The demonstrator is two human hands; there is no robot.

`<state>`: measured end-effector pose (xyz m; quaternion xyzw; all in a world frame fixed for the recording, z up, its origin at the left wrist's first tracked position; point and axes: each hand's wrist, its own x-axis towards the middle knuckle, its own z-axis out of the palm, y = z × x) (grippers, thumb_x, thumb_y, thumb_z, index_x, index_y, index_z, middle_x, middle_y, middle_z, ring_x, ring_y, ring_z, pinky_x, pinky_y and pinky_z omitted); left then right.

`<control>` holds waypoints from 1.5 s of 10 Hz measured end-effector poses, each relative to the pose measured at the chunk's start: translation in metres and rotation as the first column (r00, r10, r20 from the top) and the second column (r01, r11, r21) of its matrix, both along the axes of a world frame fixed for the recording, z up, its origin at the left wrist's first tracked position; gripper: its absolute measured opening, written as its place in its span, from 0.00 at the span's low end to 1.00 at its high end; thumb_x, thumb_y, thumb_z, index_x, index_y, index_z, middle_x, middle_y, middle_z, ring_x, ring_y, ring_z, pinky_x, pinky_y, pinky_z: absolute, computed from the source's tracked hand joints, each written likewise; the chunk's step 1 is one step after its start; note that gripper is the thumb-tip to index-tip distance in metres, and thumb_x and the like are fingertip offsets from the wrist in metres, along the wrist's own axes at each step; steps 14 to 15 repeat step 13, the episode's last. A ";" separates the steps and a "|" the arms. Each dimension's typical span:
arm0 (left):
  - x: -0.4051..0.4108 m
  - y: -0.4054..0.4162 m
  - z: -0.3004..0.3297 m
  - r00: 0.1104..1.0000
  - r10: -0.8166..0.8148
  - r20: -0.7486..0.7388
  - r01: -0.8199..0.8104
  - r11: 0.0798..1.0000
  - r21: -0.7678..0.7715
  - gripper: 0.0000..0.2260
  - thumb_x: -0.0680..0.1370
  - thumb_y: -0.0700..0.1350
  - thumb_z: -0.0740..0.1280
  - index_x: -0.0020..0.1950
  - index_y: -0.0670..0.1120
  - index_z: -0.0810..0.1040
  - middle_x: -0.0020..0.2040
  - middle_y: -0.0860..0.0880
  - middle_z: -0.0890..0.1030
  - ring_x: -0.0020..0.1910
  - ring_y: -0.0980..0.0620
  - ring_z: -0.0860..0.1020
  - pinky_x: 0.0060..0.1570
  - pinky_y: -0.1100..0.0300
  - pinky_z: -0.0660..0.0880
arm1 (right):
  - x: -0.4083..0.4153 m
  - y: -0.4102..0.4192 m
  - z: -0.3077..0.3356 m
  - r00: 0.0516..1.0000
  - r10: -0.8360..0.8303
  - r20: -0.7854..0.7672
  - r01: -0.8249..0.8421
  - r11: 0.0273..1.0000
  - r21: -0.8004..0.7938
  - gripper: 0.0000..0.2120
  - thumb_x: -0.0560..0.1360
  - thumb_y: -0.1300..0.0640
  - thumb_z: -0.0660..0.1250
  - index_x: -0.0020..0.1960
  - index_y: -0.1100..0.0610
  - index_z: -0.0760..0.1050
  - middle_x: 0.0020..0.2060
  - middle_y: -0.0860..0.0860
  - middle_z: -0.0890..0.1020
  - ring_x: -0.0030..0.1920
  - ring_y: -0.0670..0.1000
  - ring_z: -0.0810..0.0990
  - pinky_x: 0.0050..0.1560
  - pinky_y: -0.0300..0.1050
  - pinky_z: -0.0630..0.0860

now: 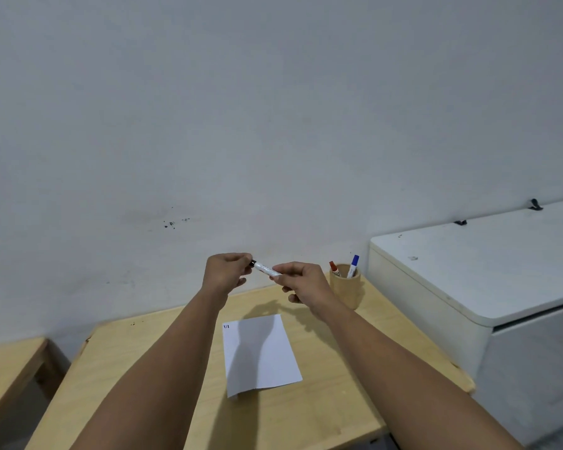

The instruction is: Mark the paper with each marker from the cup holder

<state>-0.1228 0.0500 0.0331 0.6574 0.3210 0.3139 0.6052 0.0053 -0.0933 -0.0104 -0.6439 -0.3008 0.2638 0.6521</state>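
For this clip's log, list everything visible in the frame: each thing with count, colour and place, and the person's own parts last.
Table: one, light wood, centre foreground.
Second table: one, light wood, left edge, partly in view.
Paper: one, white, flat on the middle table, small black marks at its far left corner.
Cup holder: one, tan, far right of the table.
Markers in the cup holder: two, red cap and blue cap.
Marker in hand: one, white barrel with black end, held above the table.
Cabinet: one, white, right.
Wall: grey-white, behind.
Left hand: grip on the marker's black end.
Right hand: grip on the barrel.
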 end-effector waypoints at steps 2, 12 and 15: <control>0.038 -0.027 0.006 0.996 -0.068 0.053 0.067 0.998 0.018 0.05 0.78 0.41 0.73 0.48 0.40 0.87 0.42 0.46 0.86 0.43 0.48 0.83 0.54 0.49 0.84 | 0.027 -0.022 0.005 0.987 -0.134 0.087 0.132 0.991 0.023 0.07 0.77 0.63 0.77 0.55 0.60 0.87 0.37 0.49 0.82 0.34 0.47 0.78 0.34 0.39 0.74; 0.176 -0.081 -0.093 0.880 -0.270 -0.391 0.413 0.841 0.350 0.45 0.68 0.55 0.77 0.81 0.53 0.60 0.73 0.52 0.76 0.69 0.49 0.76 0.60 0.54 0.76 | 0.130 -0.043 -0.003 0.804 -0.187 0.564 0.425 0.844 -0.326 0.14 0.75 0.50 0.71 0.60 0.45 0.77 0.48 0.42 0.85 0.51 0.50 0.84 0.48 0.46 0.78; 0.160 -0.090 -0.097 0.928 -0.215 -0.306 0.307 0.904 0.297 0.47 0.71 0.47 0.78 0.83 0.53 0.54 0.79 0.48 0.68 0.75 0.48 0.70 0.67 0.52 0.72 | 0.127 -0.048 0.010 0.789 -0.322 0.524 0.467 0.868 -0.170 0.14 0.75 0.51 0.72 0.60 0.45 0.77 0.50 0.43 0.85 0.51 0.48 0.84 0.54 0.48 0.81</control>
